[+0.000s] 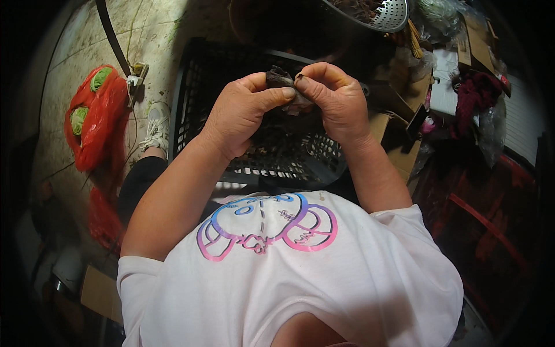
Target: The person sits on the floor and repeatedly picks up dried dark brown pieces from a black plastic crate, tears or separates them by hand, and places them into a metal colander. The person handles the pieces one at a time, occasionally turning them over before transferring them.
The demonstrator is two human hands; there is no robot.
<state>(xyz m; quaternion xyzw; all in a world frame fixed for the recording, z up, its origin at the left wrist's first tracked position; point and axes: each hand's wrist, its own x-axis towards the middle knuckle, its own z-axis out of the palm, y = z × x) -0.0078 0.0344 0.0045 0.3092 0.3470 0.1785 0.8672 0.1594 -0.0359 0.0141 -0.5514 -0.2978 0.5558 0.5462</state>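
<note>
My left hand pinches a dark, wrinkled piece between thumb and forefinger. It looks like a mushroom or another plant scrap, paler along its lower side. Close against its right edge, my right hand has thumb and forefinger pressed together on a small dark bit. Something pale and blurred shows just under the held piece. Both hands are above a black plastic crate with slatted walls. Dark scraps lie inside the crate, too shadowed to name.
A perforated metal colander with brown scraps stands at the top. On the left floor lies a red plastic bag with green vegetables, near a power socket block and its cord. Cardboard, plastic wrap and a maroon cloth crowd the right.
</note>
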